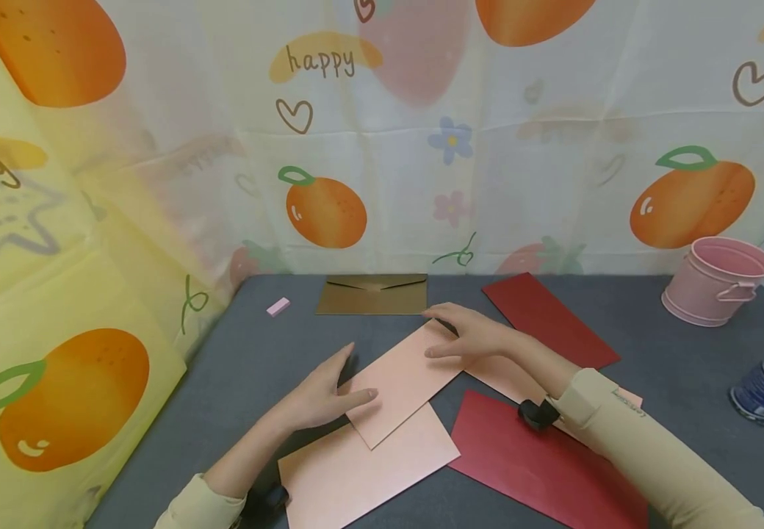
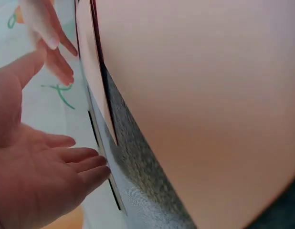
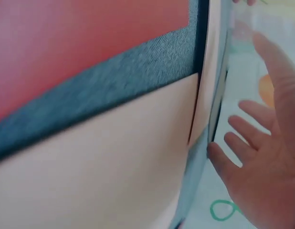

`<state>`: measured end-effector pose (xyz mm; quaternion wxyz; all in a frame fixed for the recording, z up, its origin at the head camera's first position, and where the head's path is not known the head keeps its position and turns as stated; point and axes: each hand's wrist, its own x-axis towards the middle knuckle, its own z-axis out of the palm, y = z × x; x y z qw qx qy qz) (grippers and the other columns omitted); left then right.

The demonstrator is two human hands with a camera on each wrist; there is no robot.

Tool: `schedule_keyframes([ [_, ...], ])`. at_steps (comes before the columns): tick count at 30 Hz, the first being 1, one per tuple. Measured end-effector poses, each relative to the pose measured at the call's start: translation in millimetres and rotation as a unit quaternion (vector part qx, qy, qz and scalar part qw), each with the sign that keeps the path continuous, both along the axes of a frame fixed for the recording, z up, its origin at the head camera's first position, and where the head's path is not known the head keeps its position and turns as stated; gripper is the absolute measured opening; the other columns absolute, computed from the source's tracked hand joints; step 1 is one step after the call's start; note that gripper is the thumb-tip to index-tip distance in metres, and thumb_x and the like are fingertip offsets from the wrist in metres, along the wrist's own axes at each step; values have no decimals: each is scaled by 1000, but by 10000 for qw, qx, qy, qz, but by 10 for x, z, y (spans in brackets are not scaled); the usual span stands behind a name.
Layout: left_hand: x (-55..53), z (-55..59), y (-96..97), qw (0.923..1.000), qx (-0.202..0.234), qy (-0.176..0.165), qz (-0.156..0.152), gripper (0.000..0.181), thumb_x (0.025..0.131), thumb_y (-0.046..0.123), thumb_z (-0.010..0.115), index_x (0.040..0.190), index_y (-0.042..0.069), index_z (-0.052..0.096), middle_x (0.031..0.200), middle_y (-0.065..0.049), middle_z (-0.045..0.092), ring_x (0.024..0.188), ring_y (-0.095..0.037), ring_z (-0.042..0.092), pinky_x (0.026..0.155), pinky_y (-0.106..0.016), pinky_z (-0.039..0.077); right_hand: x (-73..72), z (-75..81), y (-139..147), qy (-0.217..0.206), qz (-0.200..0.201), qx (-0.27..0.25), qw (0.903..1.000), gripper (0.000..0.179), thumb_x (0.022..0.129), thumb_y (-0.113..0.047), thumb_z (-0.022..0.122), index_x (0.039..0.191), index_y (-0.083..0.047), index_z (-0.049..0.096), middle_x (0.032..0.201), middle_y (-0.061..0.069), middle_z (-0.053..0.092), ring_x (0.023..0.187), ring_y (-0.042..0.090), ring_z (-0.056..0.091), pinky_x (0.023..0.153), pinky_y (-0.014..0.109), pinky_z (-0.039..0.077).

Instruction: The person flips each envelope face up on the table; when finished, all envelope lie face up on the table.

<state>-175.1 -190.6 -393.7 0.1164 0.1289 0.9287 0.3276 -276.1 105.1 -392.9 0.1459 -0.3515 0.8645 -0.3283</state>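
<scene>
Gray table (image 1: 239, 360), pink paper (image 1: 402, 378) diagonally up-right

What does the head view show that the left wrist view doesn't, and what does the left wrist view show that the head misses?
Only the head view: the pink bucket, the dark blue can at the right edge and the small pink block.

Only the left wrist view: the palm side of the left hand.

Both: the left hand itself, the right hand, pale pink paper pieces, the dark tabletop and the patterned cloth.
</scene>
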Motion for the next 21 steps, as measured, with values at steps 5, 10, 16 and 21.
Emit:
schedule_keyframes([
  [5, 178, -12, 14, 9988, -234, -77, -423, 105, 84, 54, 71, 154, -3, 16, 158, -25, 13, 145, -42, 12, 111, -61, 21, 78, -51, 110, 98, 608, 318, 9976, 85, 87, -43, 72, 151, -3, 32, 158, 17, 22, 146, 36, 12, 113, 57, 19],
  [10, 328, -13, 17, 9943, -863, -121, -619, 114, 78, 65, 70, 154, -2, 17, 159, -24, 8, 147, -38, 7, 112, -56, 21, 165, -96, 190, 130, 884, 535, 9946, 92, 86, -43, 73, 153, -1, 26, 160, 18, 15, 147, 37, 6, 114, 58, 17],
  [16, 400, -10, 36, 9903, -1177, -149, -718, 118, 77, 69, 68, 153, -5, 16, 159, -25, 6, 147, -37, 5, 113, -54, 23, 211, -100, 221, 8, 853, 621, 9944, 96, 87, -41, 73, 154, 0, 19, 162, 17, 7, 148, 36, 3, 114, 58, 16],
  [21, 396, -21, 53, 9886, -1327, -76, -706, 118, 76, 69, 68, 152, -6, 17, 159, -24, 8, 147, -36, 6, 114, -51, 23, 221, -104, 231, -169, 732, 715, 9946, 96, 88, -40, 72, 155, -2, 16, 162, 14, 4, 148, 32, 6, 114, 51, 20],
])
